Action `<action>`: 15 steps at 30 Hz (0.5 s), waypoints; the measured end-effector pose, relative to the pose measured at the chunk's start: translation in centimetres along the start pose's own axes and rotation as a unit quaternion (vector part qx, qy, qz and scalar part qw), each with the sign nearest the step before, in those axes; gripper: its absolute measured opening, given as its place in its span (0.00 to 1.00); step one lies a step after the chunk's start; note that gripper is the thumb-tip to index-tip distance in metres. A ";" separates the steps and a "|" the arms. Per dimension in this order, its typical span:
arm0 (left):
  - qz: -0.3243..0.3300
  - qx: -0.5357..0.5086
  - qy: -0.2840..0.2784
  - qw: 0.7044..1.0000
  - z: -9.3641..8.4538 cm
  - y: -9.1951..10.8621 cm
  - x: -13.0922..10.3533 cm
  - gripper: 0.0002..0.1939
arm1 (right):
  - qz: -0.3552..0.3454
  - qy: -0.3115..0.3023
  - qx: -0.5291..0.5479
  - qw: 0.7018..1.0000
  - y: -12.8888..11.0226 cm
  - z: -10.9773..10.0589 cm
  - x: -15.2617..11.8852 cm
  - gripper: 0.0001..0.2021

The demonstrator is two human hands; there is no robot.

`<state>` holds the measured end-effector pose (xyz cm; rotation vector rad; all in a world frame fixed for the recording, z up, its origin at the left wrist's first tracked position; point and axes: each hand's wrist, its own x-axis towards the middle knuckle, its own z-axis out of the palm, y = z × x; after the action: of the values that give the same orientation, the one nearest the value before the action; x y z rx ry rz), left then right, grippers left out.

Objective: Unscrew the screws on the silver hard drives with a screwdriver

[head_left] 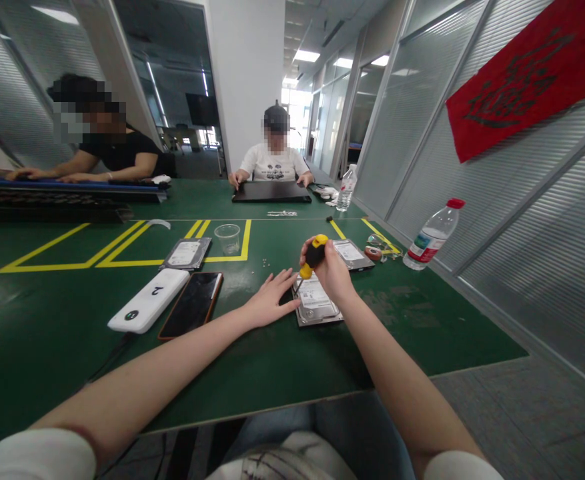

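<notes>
In my right hand (331,270) is a yellow and black screwdriver (315,253), gripped by its handle and tilted. Its shaft points down to the left edge of a hard drive (317,307) lying flat on the green table (272,360). Whether the tip sits in a screw is too small to tell. My left hand (272,299) lies with fingers spread, its fingertips and thumb against the drive's left side. Several tiny bits, perhaps screws (265,262), are scattered beyond my left hand.
A second hard drive (186,254), a white power bank (148,301) and a phone (191,305) lie to the left. Behind them stands a clear plastic cup (227,239). Another drive (353,255), a tape roll (373,253) and a water bottle (433,235) are at right. People sit across.
</notes>
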<state>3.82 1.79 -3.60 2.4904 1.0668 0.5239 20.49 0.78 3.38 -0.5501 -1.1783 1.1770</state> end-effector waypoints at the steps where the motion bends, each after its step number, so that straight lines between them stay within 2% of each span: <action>1: 0.000 0.021 -0.022 1.000 0.0 0.2 -0.1 0.37 | -0.003 0.004 -0.008 1.000 0.0 0.0 0.0 0.22; 7: -0.002 0.052 -0.051 0.997 -0.5 0.8 -0.4 0.39 | -0.024 0.006 -0.029 0.999 0.0 -0.1 -0.4 0.18; 11: 0.010 0.059 -0.049 0.997 -0.5 0.7 -0.4 0.40 | -0.008 0.004 -0.002 1.000 0.0 0.0 -0.2 0.20; 15: 0.010 0.059 -0.043 0.997 -0.4 0.6 -0.4 0.39 | -0.018 0.019 -0.021 0.999 0.1 -0.3 -0.1 0.18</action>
<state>3.72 1.18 -3.07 2.6021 1.0682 0.3656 20.69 0.79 3.16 -0.5778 -1.1792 1.1087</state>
